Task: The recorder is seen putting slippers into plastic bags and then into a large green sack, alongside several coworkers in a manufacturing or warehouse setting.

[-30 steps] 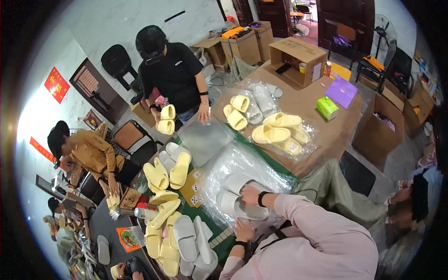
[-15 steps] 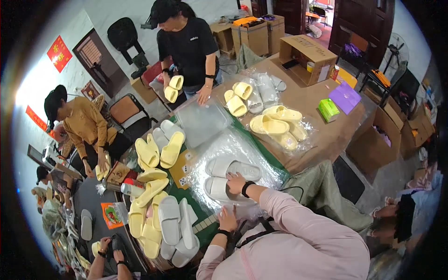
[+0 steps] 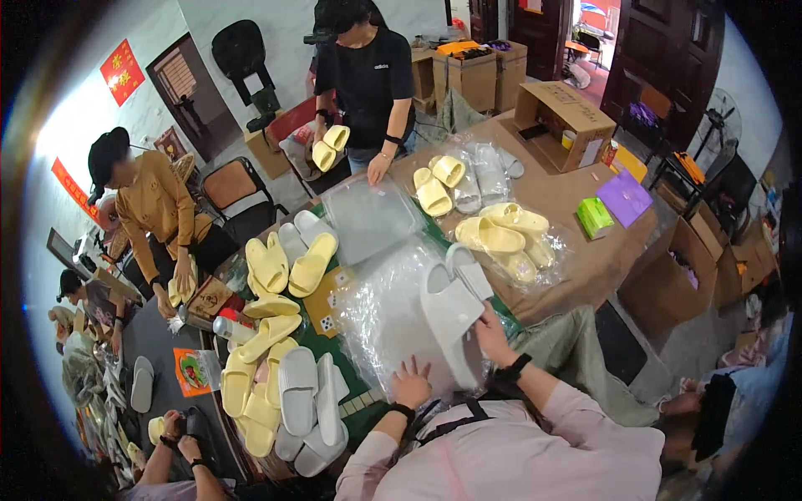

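My right hand (image 3: 494, 336) grips a pair of light grey slide slippers (image 3: 451, 305) by one side, tilted up on edge above the plastic. My left hand (image 3: 412, 384) lies with spread fingers on the near edge of a stack of clear plastic bags (image 3: 376, 309). The right fingertips are partly hidden behind the slippers. To the left, loose yellow slippers (image 3: 269, 334) and grey slippers (image 3: 298, 391) are heaped near the table edge. Bagged yellow slippers (image 3: 501, 234) lie beyond my right hand.
Across the table, a person in black (image 3: 363, 75) holds yellow slippers and touches a flat clear bag (image 3: 372, 213). Another person in mustard (image 3: 157, 204) works at the left. A cardboard box (image 3: 564, 125), a green carton (image 3: 594, 219) and a purple packet (image 3: 625, 199) stand far right.
The grey slippers, flat on the plastic before, are now lifted and tipped in my right hand, shifted rightward. My left hand has spread on the bags. The view has shifted slightly.
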Demonstrator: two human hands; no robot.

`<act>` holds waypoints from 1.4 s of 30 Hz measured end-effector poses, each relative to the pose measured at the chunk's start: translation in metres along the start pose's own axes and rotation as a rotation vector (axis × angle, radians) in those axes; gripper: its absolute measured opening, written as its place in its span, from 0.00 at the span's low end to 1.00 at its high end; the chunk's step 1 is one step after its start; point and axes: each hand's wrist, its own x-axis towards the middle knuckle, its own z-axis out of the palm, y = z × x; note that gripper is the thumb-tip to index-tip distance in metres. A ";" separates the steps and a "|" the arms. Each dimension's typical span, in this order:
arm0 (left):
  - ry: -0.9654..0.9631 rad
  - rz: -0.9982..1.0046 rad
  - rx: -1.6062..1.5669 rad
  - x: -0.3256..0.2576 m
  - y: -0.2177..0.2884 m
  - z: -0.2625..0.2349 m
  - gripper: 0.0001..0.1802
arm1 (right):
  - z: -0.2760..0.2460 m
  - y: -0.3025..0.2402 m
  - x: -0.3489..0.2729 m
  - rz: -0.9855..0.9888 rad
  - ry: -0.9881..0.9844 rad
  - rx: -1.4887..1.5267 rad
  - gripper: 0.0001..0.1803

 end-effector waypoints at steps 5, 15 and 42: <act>0.023 -0.042 -0.119 0.008 -0.031 0.041 0.39 | -0.036 -0.022 -0.021 -0.124 -0.161 -0.275 0.16; -0.149 0.005 0.025 0.010 -0.063 0.012 0.41 | -0.028 -0.043 -0.038 0.175 -0.630 -0.052 0.16; 0.546 -0.208 -0.590 0.044 -0.041 -0.021 0.17 | -0.041 0.040 -0.019 0.175 -0.765 -0.668 0.21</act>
